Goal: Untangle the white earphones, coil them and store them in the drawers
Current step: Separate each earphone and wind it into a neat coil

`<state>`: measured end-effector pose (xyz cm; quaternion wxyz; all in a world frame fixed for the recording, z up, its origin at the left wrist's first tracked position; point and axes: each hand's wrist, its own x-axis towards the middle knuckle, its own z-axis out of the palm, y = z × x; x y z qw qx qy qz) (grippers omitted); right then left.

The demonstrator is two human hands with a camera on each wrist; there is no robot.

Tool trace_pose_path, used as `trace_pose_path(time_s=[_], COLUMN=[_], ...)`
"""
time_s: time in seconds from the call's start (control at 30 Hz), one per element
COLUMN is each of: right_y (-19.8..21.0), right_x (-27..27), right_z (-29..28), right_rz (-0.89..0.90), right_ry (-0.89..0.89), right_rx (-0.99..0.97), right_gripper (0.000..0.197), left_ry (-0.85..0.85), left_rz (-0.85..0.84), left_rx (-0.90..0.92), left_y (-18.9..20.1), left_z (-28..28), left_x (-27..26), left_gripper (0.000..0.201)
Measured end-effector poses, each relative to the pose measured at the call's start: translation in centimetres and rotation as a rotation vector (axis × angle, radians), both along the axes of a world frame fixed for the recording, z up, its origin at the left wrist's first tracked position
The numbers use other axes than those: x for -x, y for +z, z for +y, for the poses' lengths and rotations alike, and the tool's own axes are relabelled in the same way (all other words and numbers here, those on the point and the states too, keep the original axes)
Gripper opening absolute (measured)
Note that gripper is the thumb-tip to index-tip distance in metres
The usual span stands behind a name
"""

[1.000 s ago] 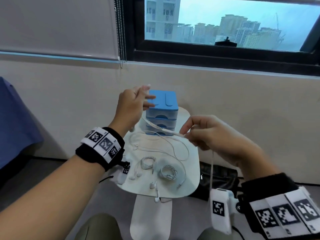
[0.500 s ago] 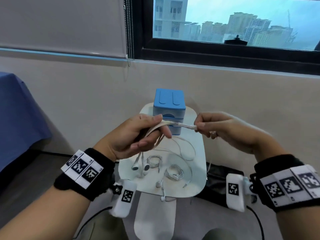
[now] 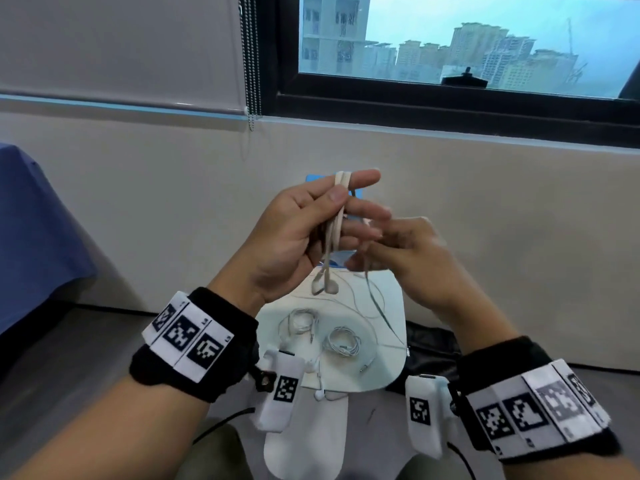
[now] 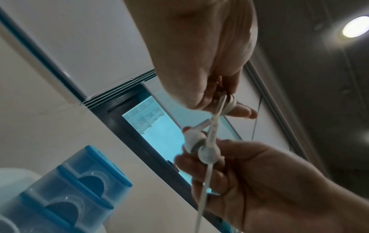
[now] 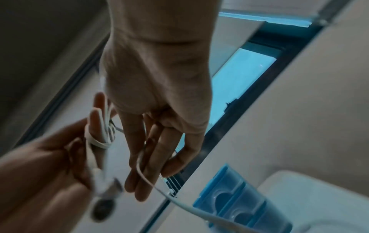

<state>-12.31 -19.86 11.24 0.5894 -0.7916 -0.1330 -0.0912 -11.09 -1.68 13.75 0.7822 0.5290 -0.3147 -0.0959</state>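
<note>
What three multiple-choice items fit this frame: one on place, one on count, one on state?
1. Where do the held set's earbuds hang?
A. Below the left hand
B. On top of the drawers
C. On the floor

2. How many coiled bundles lie on the table?
A. None
B. Two
C. Five

3. How is the cable held in the left hand?
A. Looped round extended fingers
B. Laid straight on the table
C. Knotted to a drawer handle

Key:
1 A, as both buds dangle under the palm.
2 B, as two neat coils sit side by side.
3 A, as the head view and the right wrist view show wraps on the fingers, with the thumb pressing them.
</note>
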Motion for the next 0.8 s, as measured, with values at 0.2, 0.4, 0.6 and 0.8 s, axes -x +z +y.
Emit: trace_pose_path(time_s=[0.2, 0.4, 0.6, 0.8], right_y=[1.7, 2.2, 2.9, 4.1], right_x=[0.9, 1.0, 1.9, 2.3], right_z=[0.6, 1.0, 1.4, 1.3], right_rz=[0.218, 0.177, 0.173, 0.177], right_ry=[0.104, -0.013, -0.129, -0.108], right_rx=[-0.229, -0.041, 0.219, 0.135], right_gripper=[0.026, 0.013, 0.022, 0.023], left_ry=[0.099, 0.363, 0.465, 0.425], left_rz=[-0.19, -0.227, -0.256, -0.259], left_rx=[-0.081, -0.132, -0.214, -0.281], left_y=[0.0, -0.6, -1.3, -2.1], left_z=[-1.5, -1.9, -1.9, -2.2], left_x=[0.3, -0.8, -2.5, -2.1], left_gripper=[0.038, 0.046, 0.05, 0.054])
